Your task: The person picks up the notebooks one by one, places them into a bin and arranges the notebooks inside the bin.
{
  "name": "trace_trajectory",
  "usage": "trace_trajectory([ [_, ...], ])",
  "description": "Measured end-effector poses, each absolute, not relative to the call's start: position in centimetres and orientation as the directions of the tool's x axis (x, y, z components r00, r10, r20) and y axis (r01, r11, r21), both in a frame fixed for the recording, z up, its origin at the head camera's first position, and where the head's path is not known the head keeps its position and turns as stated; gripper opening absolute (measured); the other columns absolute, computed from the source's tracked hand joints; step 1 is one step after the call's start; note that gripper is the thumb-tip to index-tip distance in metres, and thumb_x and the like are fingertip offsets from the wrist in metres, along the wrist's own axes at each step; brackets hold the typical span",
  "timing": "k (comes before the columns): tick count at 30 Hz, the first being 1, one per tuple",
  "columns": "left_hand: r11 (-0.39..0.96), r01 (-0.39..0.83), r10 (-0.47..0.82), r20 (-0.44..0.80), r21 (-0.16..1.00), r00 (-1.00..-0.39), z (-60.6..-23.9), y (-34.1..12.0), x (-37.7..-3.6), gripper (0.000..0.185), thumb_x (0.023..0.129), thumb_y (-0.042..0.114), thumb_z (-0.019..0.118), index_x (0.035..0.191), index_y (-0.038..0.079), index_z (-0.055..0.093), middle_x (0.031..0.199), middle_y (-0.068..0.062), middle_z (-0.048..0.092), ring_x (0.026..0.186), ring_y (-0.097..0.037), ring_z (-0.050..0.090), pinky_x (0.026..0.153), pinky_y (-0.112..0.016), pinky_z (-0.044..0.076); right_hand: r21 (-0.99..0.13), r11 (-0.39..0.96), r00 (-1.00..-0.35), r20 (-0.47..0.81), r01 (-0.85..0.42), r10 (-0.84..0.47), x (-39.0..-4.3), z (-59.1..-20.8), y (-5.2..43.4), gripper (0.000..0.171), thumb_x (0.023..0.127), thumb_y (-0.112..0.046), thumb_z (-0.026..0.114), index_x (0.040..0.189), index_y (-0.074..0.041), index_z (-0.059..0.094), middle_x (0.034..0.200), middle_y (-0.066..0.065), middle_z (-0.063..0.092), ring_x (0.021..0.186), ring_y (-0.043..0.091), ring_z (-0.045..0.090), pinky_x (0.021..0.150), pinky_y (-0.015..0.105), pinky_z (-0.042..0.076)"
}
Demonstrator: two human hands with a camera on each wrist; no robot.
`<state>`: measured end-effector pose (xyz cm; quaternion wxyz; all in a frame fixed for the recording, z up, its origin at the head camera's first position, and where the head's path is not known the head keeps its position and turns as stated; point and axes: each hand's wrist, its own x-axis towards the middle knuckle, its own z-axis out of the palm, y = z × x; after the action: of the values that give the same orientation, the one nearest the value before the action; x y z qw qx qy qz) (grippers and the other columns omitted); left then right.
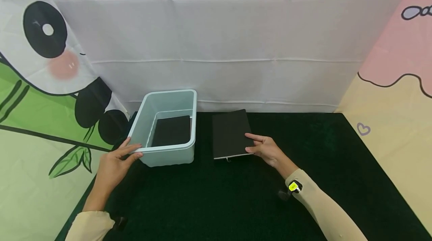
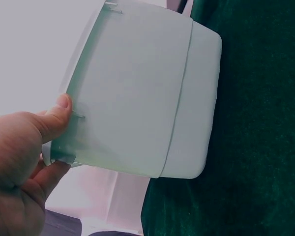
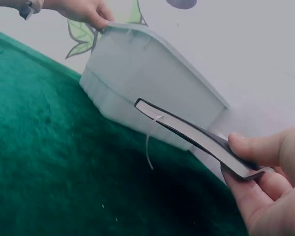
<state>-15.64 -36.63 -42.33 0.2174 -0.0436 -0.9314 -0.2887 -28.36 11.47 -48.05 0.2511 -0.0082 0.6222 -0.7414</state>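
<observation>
The black notebook (image 1: 230, 133) lies just right of the pale blue plastic bin (image 1: 167, 128), close to the worktop's (image 1: 236, 196) far edge, its long axis running from near edge to far edge, roughly parallel with the bin's long sides. The right hand (image 1: 266, 150) is the nearer one: it pinches the notebook's near right corner, thumb on the cover and fingers curled beneath, and the right wrist view shows that corner raised off the dark green cloth, a thin ribbon marker (image 3: 151, 142) hanging from the page edge. The bin stands to the left of that hand, its open top facing up, with a dark flat thing (image 1: 171, 130) already lying on its floor. The left hand (image 1: 113, 166) grips the bin's near left corner, thumb over the rim and fingers around the outside wall. No brand, label or readable writing shows on notebook or bin.
</observation>
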Motion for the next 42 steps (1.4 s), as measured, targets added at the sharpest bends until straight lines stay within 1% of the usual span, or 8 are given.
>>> trace_trajectory([
  [5,0.829,0.203,-0.048,0.428,0.521,-0.903,-42.4,-36.7,-15.6,0.03,0.09,0.017,0.08,0.119,0.008,0.077,0.142,-0.023,0.057,0.058,-0.006,0.058,0.045,-0.029,0.032,-0.911,-0.151,-0.876,-0.307,0.384,-0.371,-27.5,-46.8,11.4,0.067,0.091,0.006,0.072,0.152,-0.009,0.048,0.169,0.016,0.021,0.11,0.016,0.067,0.089,0.027,0.055],
  [11,0.825,0.209,-0.045,0.431,0.526,-0.901,-42.6,-36.6,-15.6,0.03,0.091,0.016,0.079,0.119,0.007,0.077,0.143,-0.023,0.056,0.071,-0.032,0.072,0.046,-0.028,0.033,-0.902,-0.209,-0.882,-0.282,0.378,-0.377,-27.0,-45.0,11.7,0.068,0.092,0.006,0.071,0.153,-0.008,0.046,0.16,0.018,0.041,0.106,0.015,0.071,0.089,0.027,0.055],
  [17,0.821,0.22,-0.038,0.436,0.526,-0.899,-42.5,-36.6,-15.5,0.03,0.091,0.015,0.079,0.119,0.006,0.076,0.142,-0.024,0.056,0.081,-0.039,0.074,0.045,-0.029,0.031,-0.893,-0.279,-0.891,-0.23,0.353,-0.392,-26.9,-43.1,11.8,0.068,0.093,0.007,0.07,0.154,-0.007,0.044,0.145,0.013,0.059,0.104,0.014,0.072,0.089,0.026,0.055],
  [24,0.81,0.243,-0.031,0.453,0.534,-0.891,-42.3,-36.9,-15.4,0.028,0.09,0.013,0.079,0.118,0.005,0.077,0.142,-0.026,0.056,0.094,-0.05,0.071,0.045,-0.027,0.033,-0.881,-0.316,-0.891,-0.211,0.351,-0.403,-26.8,-41.3,10.7,0.07,0.093,0.007,0.07,0.155,-0.01,0.044,0.131,0.004,0.067,0.102,0.011,0.071,0.09,0.024,0.054],
  [31,0.807,0.235,-0.034,0.44,0.541,-0.897,-42.2,-37.0,-15.3,0.029,0.091,0.015,0.078,0.118,0.006,0.077,0.142,-0.025,0.056,0.097,-0.05,0.07,0.045,-0.027,0.034,-0.897,-0.309,-0.891,-0.168,0.316,-0.423,-27.0,-39.1,9.1,0.066,0.094,0.009,0.066,0.154,-0.008,0.044,0.132,0.007,0.068,0.099,0.012,0.072,0.088,0.024,0.055],
  [37,0.807,0.237,-0.034,0.444,0.54,-0.895,-42.2,-37.1,-15.3,0.029,0.091,0.014,0.079,0.118,0.005,0.077,0.142,-0.026,0.057,0.108,-0.054,0.065,0.049,-0.025,0.038,-0.915,-0.289,-0.882,-0.129,0.282,-0.453,-27.7,-37.1,7.3,0.061,0.097,0.01,0.062,0.154,-0.006,0.045,0.115,0.001,0.074,0.092,0.009,0.072,0.087,0.024,0.054],
  [41,0.807,0.248,-0.026,0.451,0.536,-0.892,-42.3,-37.0,-15.5,0.028,0.091,0.014,0.079,0.118,0.005,0.077,0.141,-0.026,0.057,0.101,-0.051,0.069,0.049,-0.024,0.037,-0.933,-0.253,-0.878,-0.113,0.255,-0.466,-28.3,-35.9,6.1,0.06,0.097,0.008,0.062,0.153,-0.008,0.047,0.146,0.005,0.055,0.085,0.007,0.066,0.089,0.023,0.05],
  [42,0.808,0.249,-0.025,0.452,0.535,-0.892,-42.3,-37.0,-15.6,0.028,0.091,0.013,0.079,0.118,0.005,0.077,0.141,-0.026,0.057,0.101,-0.051,0.069,0.05,-0.024,0.038,-0.936,-0.245,-0.876,-0.115,0.254,-0.468,-28.4,-35.6,5.8,0.06,0.097,0.008,0.063,0.153,-0.008,0.048,0.155,0.006,0.046,0.094,0.007,0.065,0.089,0.023,0.05],
])
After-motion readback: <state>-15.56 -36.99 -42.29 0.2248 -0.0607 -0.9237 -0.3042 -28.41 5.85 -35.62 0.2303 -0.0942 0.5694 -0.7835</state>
